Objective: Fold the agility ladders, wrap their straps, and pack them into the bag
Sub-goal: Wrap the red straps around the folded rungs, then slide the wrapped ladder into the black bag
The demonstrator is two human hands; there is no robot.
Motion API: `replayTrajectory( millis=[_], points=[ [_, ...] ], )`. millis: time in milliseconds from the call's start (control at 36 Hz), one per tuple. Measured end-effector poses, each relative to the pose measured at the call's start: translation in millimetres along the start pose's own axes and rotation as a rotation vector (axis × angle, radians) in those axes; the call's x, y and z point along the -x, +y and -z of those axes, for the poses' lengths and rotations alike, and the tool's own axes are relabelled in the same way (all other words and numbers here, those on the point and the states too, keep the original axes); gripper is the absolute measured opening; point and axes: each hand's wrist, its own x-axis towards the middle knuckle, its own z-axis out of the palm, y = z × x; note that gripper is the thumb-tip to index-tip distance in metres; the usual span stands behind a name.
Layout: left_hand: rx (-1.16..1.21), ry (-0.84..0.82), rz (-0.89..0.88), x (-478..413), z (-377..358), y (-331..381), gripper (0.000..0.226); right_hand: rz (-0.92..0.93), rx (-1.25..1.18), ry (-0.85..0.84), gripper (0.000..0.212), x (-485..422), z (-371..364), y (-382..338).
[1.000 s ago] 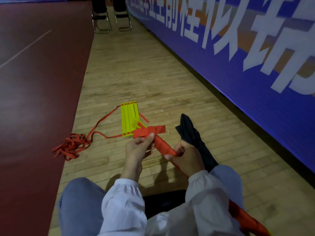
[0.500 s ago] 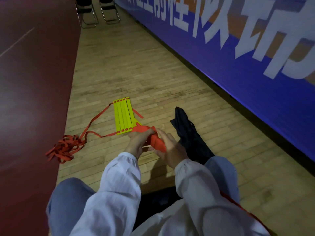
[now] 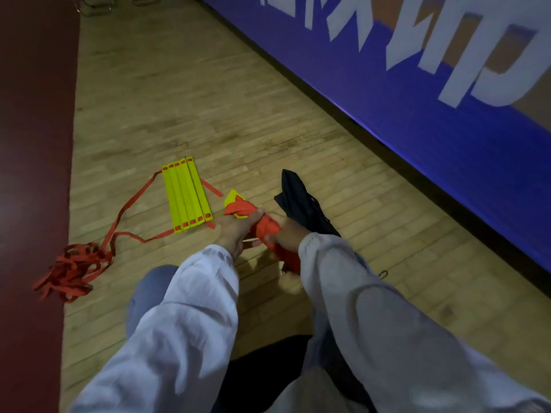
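Both hands hold one folded ladder bundle (image 3: 243, 208), yellow rungs wound in red strap, low over the wooden floor. My left hand (image 3: 234, 231) grips its far end with the thumb on the strap. My right hand (image 3: 284, 231) is closed around the wrapped middle (image 3: 265, 229). A second ladder (image 3: 186, 195), several yellow rungs stacked flat, lies on the floor to the left. Its red straps trail to a tangled pile (image 3: 70, 269). The dark bag (image 3: 304, 204) lies crumpled just right of my hands.
A blue banner wall (image 3: 417, 93) runs along the right side. Dark red flooring (image 3: 32, 144) borders the wood strip on the left. Chair legs (image 3: 95, 4) stand at the far top left. My knees in blue jeans (image 3: 152, 287) are below my hands.
My hands have moved forward and close together on the bundle. The red strap that stuck out a second ago now lies tight around the rungs. The camera has tilted down.
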Motion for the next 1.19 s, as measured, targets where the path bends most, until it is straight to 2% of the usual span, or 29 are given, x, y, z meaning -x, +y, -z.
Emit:
replayTrajectory(
  millis=[111,194,306,444,556,639,778,861,917,1111,1194],
  points=[
    [0.029,-0.051,0.010,-49,-26,-1,0.041,-0.057,-0.009,0.013,0.043,-39,35,21],
    [-0.003,-0.158,0.038,-90,-49,-9,0.032,-0.118,0.020,0.026,0.043,-73,61,47],
    [-0.153,-0.216,0.081,-137,-76,-30,0.017,-0.203,-0.036,0.012,0.044,-106,85,88],
    [-0.308,-0.289,0.169,-194,-104,-82,0.021,-0.342,-0.205,0.037,0.041,-135,98,160],
    [-0.653,-0.308,0.199,-233,-129,-143,0.018,-0.460,-0.326,0.071,0.041,-143,91,227],
    [-1.126,-0.464,0.005,-260,-141,-194,0.017,-0.519,-0.355,0.145,0.047,-142,75,286],
    [-1.766,-0.736,-0.202,-281,-149,-262,0.036,-0.567,-0.226,0.199,0.053,-121,42,354],
    [-1.983,-0.800,-0.165,-296,-151,-290,0.044,-0.601,-0.088,0.212,0.052,-105,27,382],
    [-2.043,-0.793,-0.176,-307,-152,-302,0.045,-0.618,-0.007,0.187,0.054,-100,22,396],
    [-2.103,-0.721,-0.229,-342,-162,-322,0.064,-0.573,-0.018,0.134,0.056,-120,6,437],
    [-1.907,-0.635,-0.377,-348,-166,-314,0.043,-0.565,-0.084,0.151,0.053,-131,2,442]
  ],
)
